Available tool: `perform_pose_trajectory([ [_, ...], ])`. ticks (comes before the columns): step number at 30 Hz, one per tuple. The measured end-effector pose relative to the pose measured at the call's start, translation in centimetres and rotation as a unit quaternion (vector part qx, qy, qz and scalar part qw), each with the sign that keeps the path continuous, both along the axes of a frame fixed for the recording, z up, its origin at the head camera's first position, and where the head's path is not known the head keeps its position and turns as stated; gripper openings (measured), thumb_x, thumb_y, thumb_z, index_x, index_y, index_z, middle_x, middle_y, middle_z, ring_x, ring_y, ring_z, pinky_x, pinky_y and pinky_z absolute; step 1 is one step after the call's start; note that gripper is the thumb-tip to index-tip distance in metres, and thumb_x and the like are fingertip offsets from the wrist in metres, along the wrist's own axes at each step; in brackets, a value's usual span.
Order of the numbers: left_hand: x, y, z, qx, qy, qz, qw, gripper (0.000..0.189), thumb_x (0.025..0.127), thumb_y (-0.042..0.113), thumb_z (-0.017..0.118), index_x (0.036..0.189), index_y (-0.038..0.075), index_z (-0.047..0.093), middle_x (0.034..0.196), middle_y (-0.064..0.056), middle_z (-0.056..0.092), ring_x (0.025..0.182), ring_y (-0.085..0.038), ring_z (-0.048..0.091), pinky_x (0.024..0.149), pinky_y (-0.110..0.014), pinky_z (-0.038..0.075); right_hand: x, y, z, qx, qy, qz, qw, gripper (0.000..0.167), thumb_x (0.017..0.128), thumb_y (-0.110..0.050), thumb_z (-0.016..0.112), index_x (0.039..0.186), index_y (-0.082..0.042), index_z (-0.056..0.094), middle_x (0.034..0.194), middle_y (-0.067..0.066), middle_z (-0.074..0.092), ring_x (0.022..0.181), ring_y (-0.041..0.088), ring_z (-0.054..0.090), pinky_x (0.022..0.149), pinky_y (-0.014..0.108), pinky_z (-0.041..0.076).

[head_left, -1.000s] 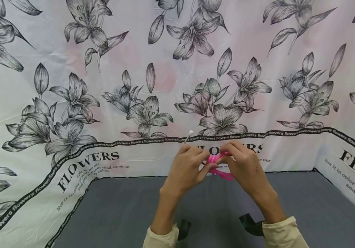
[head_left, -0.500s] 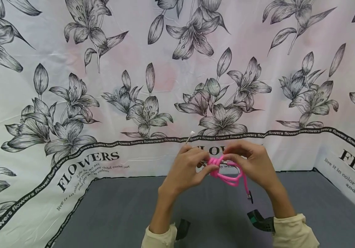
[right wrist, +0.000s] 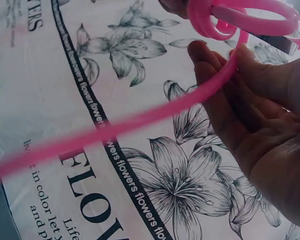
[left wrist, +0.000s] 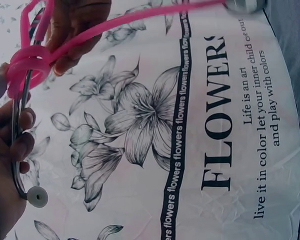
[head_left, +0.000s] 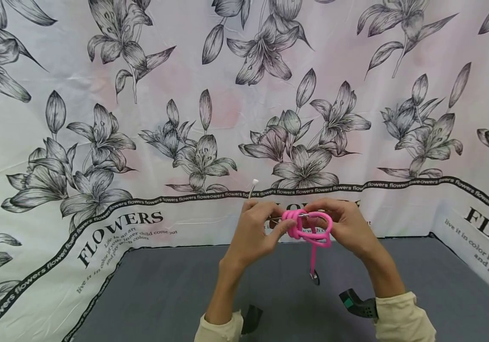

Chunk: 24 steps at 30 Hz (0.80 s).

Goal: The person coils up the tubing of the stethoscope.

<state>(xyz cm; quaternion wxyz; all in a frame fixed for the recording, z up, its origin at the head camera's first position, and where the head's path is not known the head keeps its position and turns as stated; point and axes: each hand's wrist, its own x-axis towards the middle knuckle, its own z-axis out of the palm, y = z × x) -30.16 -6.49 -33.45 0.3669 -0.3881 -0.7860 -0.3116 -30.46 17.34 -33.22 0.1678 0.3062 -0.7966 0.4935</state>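
A stethoscope with pink tubing (head_left: 297, 225) is held up in front of me, its tube wrapped in several turns round the metal ear tubes (left wrist: 17, 122). My left hand (head_left: 254, 232) grips the ear tubes beside the coil, and a white ear tip (head_left: 255, 182) sticks out above it. At the coil's other side, my right hand (head_left: 352, 227) holds the tubing between thumb and fingers, as the right wrist view shows (right wrist: 260, 110). A free length of tube hangs down, ending in the chestpiece (head_left: 315, 277). The second ear tip is not visible.
Below the hands lies a dark grey tabletop (head_left: 176, 294). Behind it hangs a white cloth (head_left: 210, 218) printed with flowers and lettering. Black wrist-worn devices (head_left: 357, 304) sit near both beige cuffs (head_left: 402, 318).
My right hand has shifted right, bringing the pink loop into view. The chestpiece end came into view hanging at the right, then swung left beneath the loop. My left hand stays nearly in place.
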Motion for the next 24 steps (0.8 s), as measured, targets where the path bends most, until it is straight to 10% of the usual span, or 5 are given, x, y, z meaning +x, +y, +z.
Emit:
perform_pose_trajectory([
  [9,0.2,0.2,0.0,0.09,0.004,0.054,0.9945,0.016,0.094,0.023,0.078,0.094,0.009,0.07,0.076,-0.002,0.066,0.071,-0.014,0.057,0.091,-0.037,0.035,-0.6,-0.8,-0.5,0.029,-0.057,0.151,0.9865,0.024,0.102,0.002,0.061,0.122,0.011,0.069,0.095,0.019,0.081,0.087,0.013,0.081,0.081,0.032,0.064],
  [24,-0.1,0.6,-0.3,0.118,0.058,0.14,0.9814,0.018,0.095,0.026,0.077,0.093,0.008,0.073,0.073,-0.002,0.065,0.069,-0.014,0.058,0.086,-0.037,0.037,-0.3,-1.5,-0.5,0.016,-0.097,0.143,0.9848,0.029,0.102,-0.007,0.065,0.125,0.01,0.068,0.098,0.022,0.08,0.087,0.017,0.08,0.083,0.031,0.063],
])
